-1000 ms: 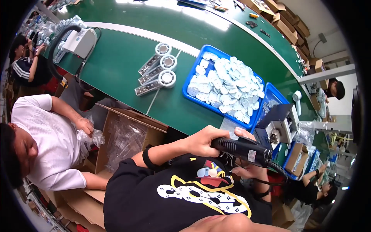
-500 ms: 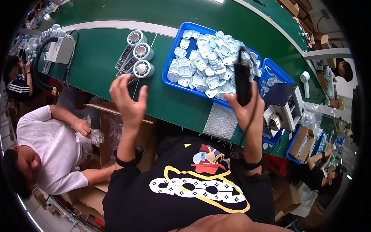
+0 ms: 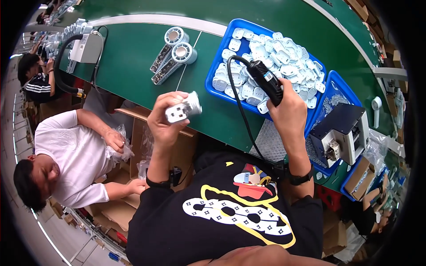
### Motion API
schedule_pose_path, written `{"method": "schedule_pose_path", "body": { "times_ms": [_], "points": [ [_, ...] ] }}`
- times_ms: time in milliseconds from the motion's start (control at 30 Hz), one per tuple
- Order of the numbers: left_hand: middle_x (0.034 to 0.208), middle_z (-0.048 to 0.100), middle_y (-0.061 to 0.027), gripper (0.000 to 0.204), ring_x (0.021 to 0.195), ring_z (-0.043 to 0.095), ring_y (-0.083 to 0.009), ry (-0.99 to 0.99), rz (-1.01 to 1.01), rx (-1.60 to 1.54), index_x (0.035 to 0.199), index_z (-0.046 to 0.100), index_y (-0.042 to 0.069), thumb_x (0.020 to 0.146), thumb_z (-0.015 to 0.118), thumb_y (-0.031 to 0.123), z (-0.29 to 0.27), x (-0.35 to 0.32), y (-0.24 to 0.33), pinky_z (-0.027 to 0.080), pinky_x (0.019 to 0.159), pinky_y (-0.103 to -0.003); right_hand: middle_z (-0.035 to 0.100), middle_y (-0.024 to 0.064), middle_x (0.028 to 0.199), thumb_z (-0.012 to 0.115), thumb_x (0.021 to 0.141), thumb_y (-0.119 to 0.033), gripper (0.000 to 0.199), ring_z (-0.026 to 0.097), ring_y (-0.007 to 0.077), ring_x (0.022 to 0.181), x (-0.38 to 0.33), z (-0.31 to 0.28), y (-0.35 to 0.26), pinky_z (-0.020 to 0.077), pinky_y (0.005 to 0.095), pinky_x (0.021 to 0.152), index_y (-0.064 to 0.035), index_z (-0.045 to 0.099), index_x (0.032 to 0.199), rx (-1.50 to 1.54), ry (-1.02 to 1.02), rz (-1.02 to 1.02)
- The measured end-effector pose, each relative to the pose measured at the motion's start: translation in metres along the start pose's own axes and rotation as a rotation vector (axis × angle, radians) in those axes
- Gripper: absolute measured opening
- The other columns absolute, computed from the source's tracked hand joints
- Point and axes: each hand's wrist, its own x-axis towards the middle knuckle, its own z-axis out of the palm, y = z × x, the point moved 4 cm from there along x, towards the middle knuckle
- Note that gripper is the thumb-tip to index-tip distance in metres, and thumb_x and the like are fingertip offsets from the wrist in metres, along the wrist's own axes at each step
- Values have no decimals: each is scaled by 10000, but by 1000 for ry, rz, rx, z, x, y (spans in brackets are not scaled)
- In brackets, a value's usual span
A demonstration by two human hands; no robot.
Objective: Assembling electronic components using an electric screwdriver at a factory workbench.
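My left hand (image 3: 162, 119) is closed round a pale handheld unit (image 3: 191, 104), a round-headed housing with one end turned toward me, raised above the table's near edge. My right hand (image 3: 290, 105) grips a black electric screwdriver (image 3: 267, 82), tilted up to the left; its cord (image 3: 240, 108) loops down toward my right wrist. Two similar units (image 3: 184, 53) lie at the back left, round heads with exposed circuit boards along their handles. Beyond the screwdriver, a blue tray (image 3: 211, 87) holds a heap of pale blue-white plastic covers (image 3: 284, 55).
Right of the tray stands a box-shaped machine (image 3: 339, 128) with a black top, in a second blue tray (image 3: 333, 82) with small loose parts. A grey box with a black hose (image 3: 84, 48) is at far left. Beside me sits a co-worker (image 3: 71, 155) by an open carton (image 3: 144, 133).
My left hand, open before, now holds one of the three units from the table; two are left there. The screwdriver has tipped from upright toward the left. The view has shifted slightly.
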Motion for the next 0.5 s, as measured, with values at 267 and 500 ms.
{"method": "schedule_pose_path", "body": {
  "times_ms": [267,500],
  "points": [
    [1145,563,-190,506,1069,590,-279,-428,-143,-462,1289,442,-4,982,624,355,126,-8,25,483,951,-434,692,158,807,799,819,-207,449,708,266,691,-30,-35,35,539,376,663,-8,580,1157,455,227,310],
    [1071,518,-185,564,966,562,-258,-583,-35,-560,1233,433,-12,954,563,461,181,-21,27,475,889,-407,652,60,742,809,838,-144,396,634,130,629,-52,-41,61,490,280,574,-3,582,1130,703,246,465]
  ]
}}
